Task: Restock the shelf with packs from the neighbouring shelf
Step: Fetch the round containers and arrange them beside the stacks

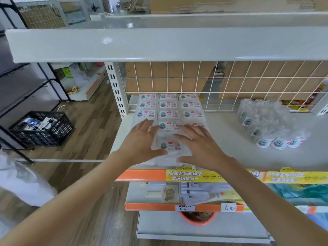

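Both hands lay flat with straight fingers on the front pack (168,144), left hand (142,139) and right hand (198,144) either side, on the shelf (248,157); its row ran straight away from them.

I'm in a small shop: metal shelving (159,45) with a wire-grid back (230,86), orange price rails (142,174), handwritten price tags (228,207), a yellow promo strip (188,175), rows of labelled packs (168,105).

Blk crate (42,128) on floor, orange bowl (197,219) below
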The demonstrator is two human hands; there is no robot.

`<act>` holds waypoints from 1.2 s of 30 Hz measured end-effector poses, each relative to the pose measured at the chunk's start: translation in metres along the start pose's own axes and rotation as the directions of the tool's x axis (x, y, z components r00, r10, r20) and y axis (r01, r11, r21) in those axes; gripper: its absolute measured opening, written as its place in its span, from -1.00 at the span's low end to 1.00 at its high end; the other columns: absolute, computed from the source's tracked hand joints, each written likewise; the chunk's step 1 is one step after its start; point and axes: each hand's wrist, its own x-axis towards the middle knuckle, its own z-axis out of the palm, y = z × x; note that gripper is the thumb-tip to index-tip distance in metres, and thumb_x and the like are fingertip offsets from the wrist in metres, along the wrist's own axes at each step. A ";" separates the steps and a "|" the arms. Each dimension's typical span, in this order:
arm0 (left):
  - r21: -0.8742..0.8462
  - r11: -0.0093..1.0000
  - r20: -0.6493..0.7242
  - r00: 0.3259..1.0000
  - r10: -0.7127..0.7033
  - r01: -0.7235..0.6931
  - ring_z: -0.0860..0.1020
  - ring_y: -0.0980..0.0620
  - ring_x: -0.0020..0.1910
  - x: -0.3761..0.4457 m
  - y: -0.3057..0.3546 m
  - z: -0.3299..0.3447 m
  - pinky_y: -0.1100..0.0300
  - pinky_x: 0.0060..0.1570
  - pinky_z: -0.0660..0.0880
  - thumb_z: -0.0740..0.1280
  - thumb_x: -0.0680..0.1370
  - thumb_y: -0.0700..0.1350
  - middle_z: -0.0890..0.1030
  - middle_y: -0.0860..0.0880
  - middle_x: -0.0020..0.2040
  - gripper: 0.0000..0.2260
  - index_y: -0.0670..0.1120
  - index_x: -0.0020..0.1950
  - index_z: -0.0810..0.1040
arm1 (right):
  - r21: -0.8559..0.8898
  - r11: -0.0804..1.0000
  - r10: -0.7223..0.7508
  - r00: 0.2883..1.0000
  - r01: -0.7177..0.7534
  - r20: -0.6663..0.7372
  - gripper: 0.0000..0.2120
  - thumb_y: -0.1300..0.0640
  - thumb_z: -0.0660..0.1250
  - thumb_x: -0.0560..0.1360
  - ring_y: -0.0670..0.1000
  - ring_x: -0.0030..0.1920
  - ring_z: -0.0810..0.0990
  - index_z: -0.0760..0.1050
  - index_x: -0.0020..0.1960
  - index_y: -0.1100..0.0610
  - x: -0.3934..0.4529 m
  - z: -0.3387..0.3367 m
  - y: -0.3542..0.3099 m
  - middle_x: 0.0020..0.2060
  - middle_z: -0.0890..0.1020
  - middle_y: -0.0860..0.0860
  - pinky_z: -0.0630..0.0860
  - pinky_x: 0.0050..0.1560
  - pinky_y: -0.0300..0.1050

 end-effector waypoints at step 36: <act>-0.654 0.685 0.004 0.907 -0.422 0.321 0.54 0.04 0.11 -0.049 -0.044 0.071 0.28 0.00 0.42 0.50 0.37 -0.18 0.60 0.01 0.11 -0.45 -0.09 0.33 0.40 | 0.636 0.598 0.495 0.849 -0.488 0.187 -0.19 0.18 0.48 0.37 -0.04 0.09 0.46 0.08 0.46 0.08 -0.044 0.042 0.028 0.20 0.48 -0.03 0.33 0.07 -0.29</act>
